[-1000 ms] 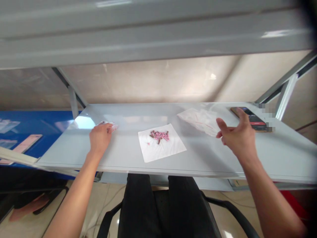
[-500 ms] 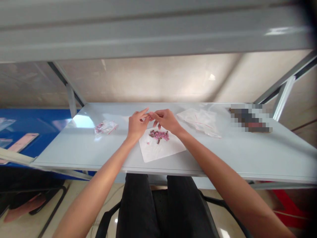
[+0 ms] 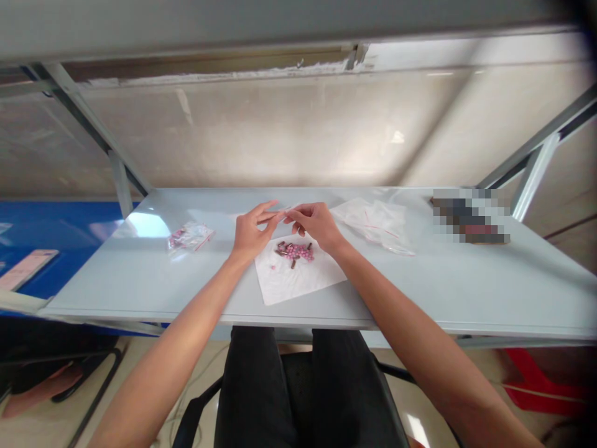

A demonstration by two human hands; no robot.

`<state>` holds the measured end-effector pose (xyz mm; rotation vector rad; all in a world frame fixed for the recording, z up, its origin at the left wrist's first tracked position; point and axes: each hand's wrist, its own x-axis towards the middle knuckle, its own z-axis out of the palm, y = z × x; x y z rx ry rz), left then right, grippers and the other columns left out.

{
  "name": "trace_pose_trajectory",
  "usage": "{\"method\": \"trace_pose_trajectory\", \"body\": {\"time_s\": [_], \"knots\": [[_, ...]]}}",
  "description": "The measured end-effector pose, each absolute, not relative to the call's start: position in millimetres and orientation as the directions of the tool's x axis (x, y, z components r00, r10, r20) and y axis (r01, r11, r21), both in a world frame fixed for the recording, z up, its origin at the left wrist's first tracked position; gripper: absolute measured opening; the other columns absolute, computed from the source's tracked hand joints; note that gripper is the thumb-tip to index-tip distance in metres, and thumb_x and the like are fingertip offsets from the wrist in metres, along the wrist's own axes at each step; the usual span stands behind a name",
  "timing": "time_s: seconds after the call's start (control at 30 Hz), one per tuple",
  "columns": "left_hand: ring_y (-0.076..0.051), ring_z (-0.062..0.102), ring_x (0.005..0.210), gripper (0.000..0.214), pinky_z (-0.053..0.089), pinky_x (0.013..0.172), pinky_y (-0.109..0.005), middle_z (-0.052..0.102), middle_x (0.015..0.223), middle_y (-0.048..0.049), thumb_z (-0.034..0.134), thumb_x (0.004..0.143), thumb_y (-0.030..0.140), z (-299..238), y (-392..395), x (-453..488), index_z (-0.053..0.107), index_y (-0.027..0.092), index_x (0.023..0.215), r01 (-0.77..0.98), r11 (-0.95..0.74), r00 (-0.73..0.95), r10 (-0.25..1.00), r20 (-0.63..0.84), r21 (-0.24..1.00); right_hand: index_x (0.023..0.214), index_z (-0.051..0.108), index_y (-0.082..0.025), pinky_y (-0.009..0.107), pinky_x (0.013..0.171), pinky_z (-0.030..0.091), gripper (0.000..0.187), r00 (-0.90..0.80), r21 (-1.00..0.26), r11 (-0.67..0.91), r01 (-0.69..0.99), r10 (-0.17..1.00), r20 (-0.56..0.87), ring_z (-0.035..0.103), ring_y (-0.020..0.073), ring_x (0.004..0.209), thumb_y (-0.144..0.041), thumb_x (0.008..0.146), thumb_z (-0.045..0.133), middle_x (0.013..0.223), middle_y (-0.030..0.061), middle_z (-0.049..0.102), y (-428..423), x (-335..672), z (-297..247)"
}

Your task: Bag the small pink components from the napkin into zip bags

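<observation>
Pink and brown pills [image 3: 293,251] lie on a white paper napkin [image 3: 284,280], with the left hand [image 3: 252,235] and right hand [image 3: 317,225] at its far edge, fingertips [image 3: 282,216] together, any held item too small to tell.

The person is wearing black trousers [image 3: 261,389], which are showing at the lower centre of the frame and are looking plain and matt. Bare forearms are reaching in from the lower corners: the left forearm [image 3: 177,342] and the right forearm [image 3: 413,348]. They are narrowing towards the left hand [image 3: 249,236] and the right hand [image 3: 317,227], with slender fingers [image 3: 263,214].
</observation>
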<state>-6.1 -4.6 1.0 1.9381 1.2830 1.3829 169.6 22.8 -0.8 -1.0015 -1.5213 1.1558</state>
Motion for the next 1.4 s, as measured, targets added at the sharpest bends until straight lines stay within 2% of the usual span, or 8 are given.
{"method": "trace_pose_trajectory", "body": {"time_s": [0.2,0.37,0.63,0.87,1.07,1.2,1.3,1.4], "knots": [[-0.022,0.075,0.086,0.026,0.060,0.078,-0.033,0.080,0.096,-0.0074,0.078,0.080,0.041,4,-5,-4,0.080,0.020,0.096,0.437,-0.458,0.011,0.864,0.504,0.774,0.076,0.066,-0.017,0.023,0.051,0.039,0.030,-0.251,-0.898,0.383,0.216,0.911,0.329,0.051,0.0099,0.048,-0.044,0.088,0.062,0.058,0.0004,0.062,20,172,1],[-0.024,0.075,0.082,0.027,0.059,0.072,-0.034,0.080,0.088,-0.0081,0.076,0.080,0.042,5,-5,-6,0.082,0.019,0.092,0.336,-0.359,0.071,0.932,0.356,0.871,0.075,0.061,-0.019,0.024,0.060,0.039,0.037,-0.306,-0.753,0.536,0.381,0.842,0.444,0.051,0.0123,0.058,-0.047,0.096,0.051,0.061,-0.0003,0.059,17,173,4],[-0.021,0.072,0.077,0.027,0.056,0.066,-0.030,0.079,0.083,-0.0067,0.070,0.083,0.043,6,-7,-7,0.080,0.017,0.080,0.314,-0.332,0.186,0.940,0.285,0.890,0.071,0.053,-0.020,0.024,0.061,0.033,0.032,-0.407,-0.683,0.614,0.394,0.784,0.469,0.044,0.0119,0.058,-0.034,0.098,0.043,0.059,-0.0026,0.050,14,174,6],[-0.015,0.061,0.062,0.021,0.045,0.059,-0.024,0.067,0.062,-0.0014,0.060,0.078,0.026,1,-3,-8,0.067,0.017,0.061,0.504,-0.416,0.150,0.905,0.397,0.757,0.068,0.050,-0.019,0.027,0.062,0.028,0.025,-0.480,-0.542,0.695,0.472,0.718,0.504,0.042,0.0123,0.059,-0.022,0.093,0.046,0.062,-0.0007,0.051,13,170,1],[-0.012,0.053,0.055,0.016,0.042,0.060,-0.026,0.059,0.057,0.0019,0.060,0.075,0.022,1,-2,-13,0.061,0.018,0.060,0.628,-0.406,-0.014,0.847,0.531,0.664,0.066,0.045,-0.021,0.028,0.061,0.029,0.018,-0.290,-0.525,0.576,0.626,0.797,0.530,0.040,0.0122,0.056,-0.016,0.081,0.054,0.060,-0.0005,0.052,9,167,4],[-0.015,0.060,0.068,0.016,0.049,0.069,-0.027,0.065,0.070,-0.0015,0.060,0.083,0.026,1,-4,-8,0.063,0.019,0.069,0.511,-0.514,0.098,0.831,0.547,0.689,0.087,0.051,-0.022,0.026,0.066,0.039,0.012,-0.184,-0.683,0.524,0.509,0.841,0.508,0.055,0.0142,0.063,-0.014,0.078,0.054,0.069,-0.0005,0.059,11,174,4],[-0.019,0.066,0.095,0.013,0.052,0.086,-0.030,0.070,0.099,-0.0063,0.063,0.087,0.034,-3,4,-9,0.064,0.021,0.090,0.398,-0.492,-0.040,0.834,0.550,0.775,0.088,0.050,-0.023,0.027,0.067,0.048,0.006,-0.175,-0.827,0.505,0.246,0.862,0.475,0.062,0.0145,0.070,-0.022,0.083,0.054,0.078,0.0008,0.062,13,177,5],[-0.020,0.065,0.111,0.030,0.051,0.094,-0.034,0.068,0.118,-0.0085,0.063,0.090,0.045,-9,14,-12,0.060,0.025,0.113,0.248,-0.377,-0.129,0.900,0.416,0.893,0.084,0.051,-0.022,0.029,0.069,0.055,0.015,-0.207,-0.878,0.479,0.006,0.859,0.467,0.066,0.0160,0.077,-0.035,0.085,0.059,0.082,0.0024,0.063,14,178,8]]}}
